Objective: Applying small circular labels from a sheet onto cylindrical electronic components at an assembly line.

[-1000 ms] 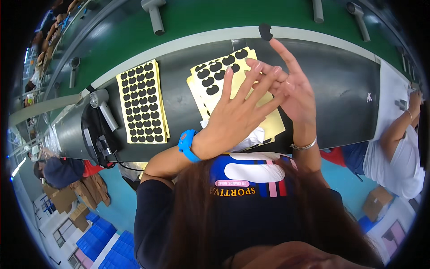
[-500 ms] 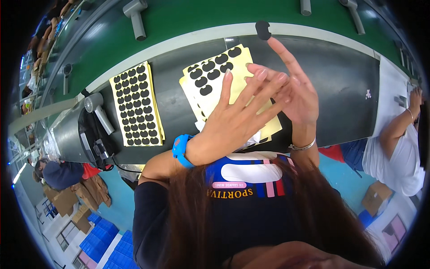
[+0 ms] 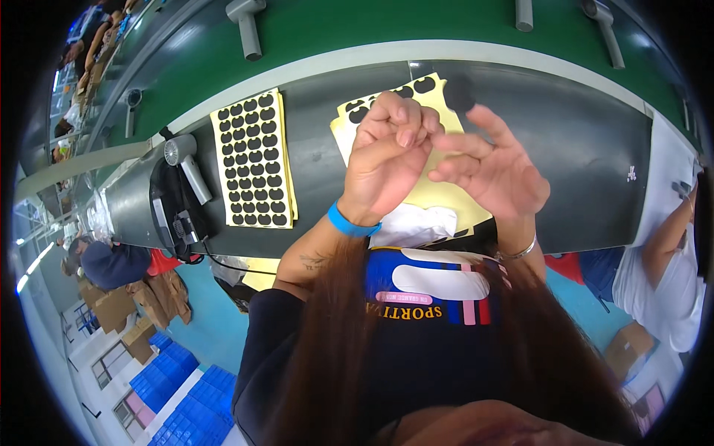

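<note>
A black rounded sticker [image 3: 459,94] with a notched edge clings to the index fingertip of my right hand [image 3: 502,167], blurred by motion; that hand's other fingers are bent and apart. Beside it, my left hand [image 3: 387,156] is turned palm up, its fingers curled in and thumb against them; anything pinched there is too small to make out. Both hands are above a stack of yellow backing sheets [image 3: 459,197], which still carries several black stickers along its far edge. A crumpled white cloth or paper [image 3: 416,223] lies on the sheets' near part.
Left on the black table [image 3: 565,156] lies another stack of yellow sheets [image 3: 288,178] full of black stickers. Beyond it are a grey handheld fan [image 3: 195,178] and a black bag [image 3: 167,208]. More grey fans [image 3: 249,33] lie on the green surface. A co-worker [image 3: 669,253] sits at right.
My left hand has turned from back-up with spread fingers to palm-up with curled fingers. My right hand has come down and bent its index finger, the sticker still on its tip.
</note>
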Demonstrator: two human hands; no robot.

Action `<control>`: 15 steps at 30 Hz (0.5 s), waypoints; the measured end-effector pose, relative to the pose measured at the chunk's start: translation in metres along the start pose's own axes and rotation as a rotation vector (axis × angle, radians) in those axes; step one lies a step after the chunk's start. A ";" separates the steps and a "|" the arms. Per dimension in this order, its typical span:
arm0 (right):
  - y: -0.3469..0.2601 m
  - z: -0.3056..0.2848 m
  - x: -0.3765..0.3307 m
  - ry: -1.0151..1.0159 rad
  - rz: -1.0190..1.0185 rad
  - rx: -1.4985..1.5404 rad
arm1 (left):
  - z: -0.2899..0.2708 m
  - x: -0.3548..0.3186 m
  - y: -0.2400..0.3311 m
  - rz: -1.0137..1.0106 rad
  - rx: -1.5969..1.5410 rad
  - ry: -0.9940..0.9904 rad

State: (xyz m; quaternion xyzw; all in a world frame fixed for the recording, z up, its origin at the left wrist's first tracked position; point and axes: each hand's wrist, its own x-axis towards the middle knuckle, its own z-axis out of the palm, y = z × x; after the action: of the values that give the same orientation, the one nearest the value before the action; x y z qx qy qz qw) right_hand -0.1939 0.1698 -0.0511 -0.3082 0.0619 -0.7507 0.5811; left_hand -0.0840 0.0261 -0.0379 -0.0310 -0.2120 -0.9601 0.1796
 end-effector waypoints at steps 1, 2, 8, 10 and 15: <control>0.003 0.002 -0.002 0.004 -0.023 -0.010 | 0.000 0.000 0.000 -0.011 -0.016 0.012; 0.004 0.000 -0.001 0.001 -0.024 -0.009 | 0.000 0.000 -0.001 -0.010 -0.013 0.012; 0.000 -0.006 -0.002 -0.034 -0.127 0.007 | -0.004 0.002 0.000 -0.013 -0.115 -0.058; -0.004 -0.004 -0.004 0.088 -0.112 -0.058 | 0.000 0.003 0.004 -0.038 0.089 0.082; -0.010 -0.016 -0.007 0.308 -0.203 -0.127 | -0.008 0.027 0.005 0.073 0.539 0.202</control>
State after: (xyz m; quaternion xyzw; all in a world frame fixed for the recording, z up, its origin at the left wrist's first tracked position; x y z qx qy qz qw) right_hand -0.2096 0.1753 -0.0622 -0.2303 0.1660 -0.8384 0.4653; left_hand -0.1069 0.0097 -0.0398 0.1058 -0.4393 -0.8604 0.2357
